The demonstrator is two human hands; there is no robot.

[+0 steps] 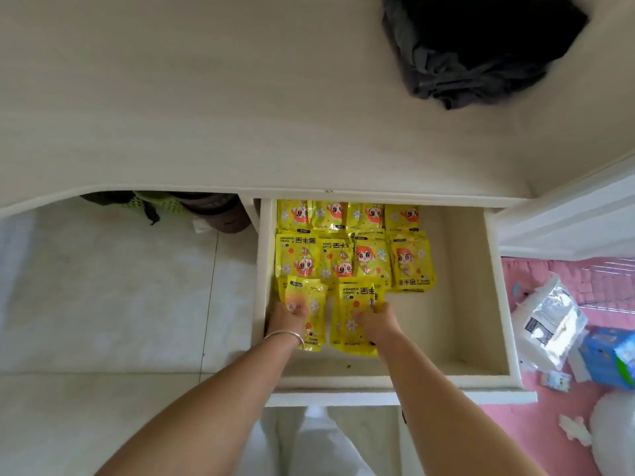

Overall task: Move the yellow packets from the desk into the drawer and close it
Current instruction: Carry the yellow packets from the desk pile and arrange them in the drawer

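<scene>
Presently both hands are down in the open drawer (494,297). The left hand (287,317) and right hand (376,321) each rest on a yellow packet (350,324) in the front row; whether the fingers grip or merely press cannot be told. Other packets (354,245) lie in rows behind. Judged light, thin, crinkly and slippery; best pinched at an edge. No packets remain on the table (240,115).

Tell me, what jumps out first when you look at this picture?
The bright yellow packets jump out first, lined up in rows in the left part of the open white drawer. The left hand and right hand each rest on a packet in the nearest row. A crumpled black cloth sits on the desk at the far right.
</scene>
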